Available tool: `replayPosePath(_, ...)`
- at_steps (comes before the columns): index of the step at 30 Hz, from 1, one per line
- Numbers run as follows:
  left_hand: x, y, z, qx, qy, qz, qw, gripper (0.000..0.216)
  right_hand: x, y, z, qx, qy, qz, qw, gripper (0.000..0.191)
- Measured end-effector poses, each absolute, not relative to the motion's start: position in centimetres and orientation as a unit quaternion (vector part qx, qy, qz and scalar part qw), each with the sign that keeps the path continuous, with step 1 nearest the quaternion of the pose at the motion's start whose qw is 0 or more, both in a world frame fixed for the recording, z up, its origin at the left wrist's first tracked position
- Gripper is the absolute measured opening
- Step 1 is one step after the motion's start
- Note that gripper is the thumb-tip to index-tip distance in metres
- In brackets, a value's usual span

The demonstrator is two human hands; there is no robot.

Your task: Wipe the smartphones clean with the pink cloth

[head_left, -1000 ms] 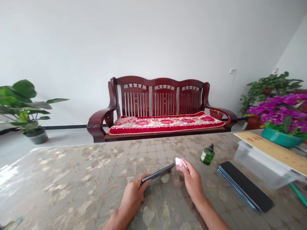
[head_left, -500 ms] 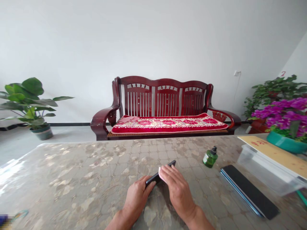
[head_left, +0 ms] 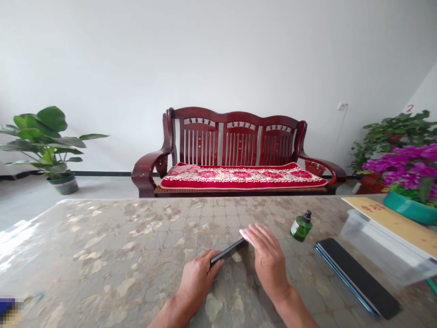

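Note:
A thin dark phone (head_left: 228, 252), seen almost edge-on, is tilted above the table. Its near left end is gripped between the thumb and fingers of my left hand (head_left: 198, 279). My right hand (head_left: 270, 262) is at the phone's far right end, fingers held together over a folded white tissue (head_left: 247, 236). Only the tissue's edge shows beyond the fingertips. The phone's end by the tissue is partly covered by that hand.
Right of my hands stand a green bottle with a black cap (head_left: 301, 226), a black slab-like item with blue edges (head_left: 358, 277) and a clear plastic box (head_left: 385, 255) under a tan board (head_left: 392, 221). A wooden bench (head_left: 235, 114) stands beyond the table (head_left: 112, 255).
My right hand with the tissue has slid right and outward along the phone to its far end. The left hand keeps its hold; the view has shifted slightly.

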State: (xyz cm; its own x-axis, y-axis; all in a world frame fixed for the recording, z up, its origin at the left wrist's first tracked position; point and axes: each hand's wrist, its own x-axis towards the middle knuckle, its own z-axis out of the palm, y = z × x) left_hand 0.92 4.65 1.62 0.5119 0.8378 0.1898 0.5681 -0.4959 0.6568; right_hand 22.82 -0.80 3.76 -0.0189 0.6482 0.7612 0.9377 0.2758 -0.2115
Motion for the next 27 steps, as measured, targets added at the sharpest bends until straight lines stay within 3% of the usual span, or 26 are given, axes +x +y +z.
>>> replayPosePath(12,1.1,4.6,1.6,0.828,0.408,0.265,0.277,0.024,18.2,-1.8,3.1,-0.491,-0.797,-0.151,0.317,0.052)
replayPosePath(21,1.1,4.7,1.5,0.820,0.422,0.262,0.284,0.023,20.8,-0.6,2.0,-0.546,-0.726,-0.185,0.373,0.050)
replayPosePath(27,1.0,4.6,1.1,0.823,0.399,0.290,0.281,0.023,17.1,-1.9,3.4,-0.482,-0.807,-0.138,0.312,0.052)
